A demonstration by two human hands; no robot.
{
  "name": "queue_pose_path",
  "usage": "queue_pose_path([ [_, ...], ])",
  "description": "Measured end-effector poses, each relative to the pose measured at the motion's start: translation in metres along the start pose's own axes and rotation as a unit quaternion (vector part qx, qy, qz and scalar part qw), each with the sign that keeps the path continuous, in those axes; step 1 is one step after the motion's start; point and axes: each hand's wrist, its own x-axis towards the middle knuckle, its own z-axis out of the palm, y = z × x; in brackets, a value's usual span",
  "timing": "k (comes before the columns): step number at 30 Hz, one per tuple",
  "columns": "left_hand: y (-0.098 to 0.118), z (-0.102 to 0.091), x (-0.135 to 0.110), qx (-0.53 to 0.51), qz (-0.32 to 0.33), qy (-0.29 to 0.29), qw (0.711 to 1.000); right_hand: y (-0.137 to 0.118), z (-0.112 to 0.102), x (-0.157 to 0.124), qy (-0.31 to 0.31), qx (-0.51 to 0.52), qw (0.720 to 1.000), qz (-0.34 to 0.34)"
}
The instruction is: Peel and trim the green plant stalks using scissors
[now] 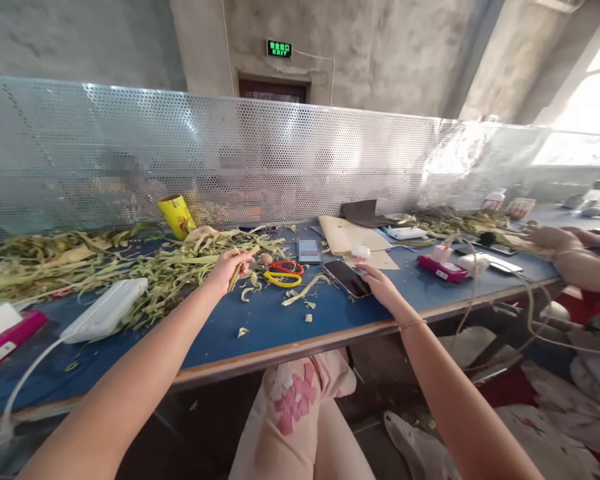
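Observation:
My left hand is closed around a small bundle of dried plant strips. Right beside it are scissors with one red and one yellow handle loop, lying on the blue table, and a small round brown ball. A dark-screened phone lies flat at the middle of the table. My right hand rests at the phone's right end, fingers stretched out over its edge. The thumb is partly hidden. Loose pale green plant strips are heaped to the left.
A perforated metal screen runs along the back. At left are a yellow tube, a white power bank and a magenta box. Brown paper, another magenta box and trailing cables stand right, near another person's arms.

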Motion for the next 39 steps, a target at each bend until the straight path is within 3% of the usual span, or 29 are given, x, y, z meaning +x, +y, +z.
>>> queue_pose_path([
  [13, -0.003, -0.002, 0.002, -0.003, -0.010, -0.001, 1.000, 0.002, 0.001, -0.007, -0.044, 0.073, 0.996, -0.014],
  [19, -0.002, -0.003, 0.004, 0.003, -0.015, -0.001, 1.000, 0.000, -0.003, -0.013, -0.062, 0.076, 0.989, -0.113],
  [26, 0.001, 0.003, -0.001, 0.014, -0.024, 0.004, 1.000, 0.004, -0.002, -0.011, -0.094, 0.006, 0.978, -0.186],
  [32, 0.003, 0.004, -0.002, 0.017, -0.024, -0.003, 1.000, 0.004, 0.002, -0.006, -0.078, -0.078, 0.980, -0.166],
  [35, 0.002, 0.004, -0.002, 0.017, -0.027, -0.003, 0.999, 0.001, 0.003, -0.006, -0.098, -0.128, 0.974, -0.162],
  [39, 0.002, 0.004, -0.002, 0.015, -0.029, -0.003, 0.999, 0.001, 0.003, -0.006, -0.097, -0.110, 0.977, -0.153],
])
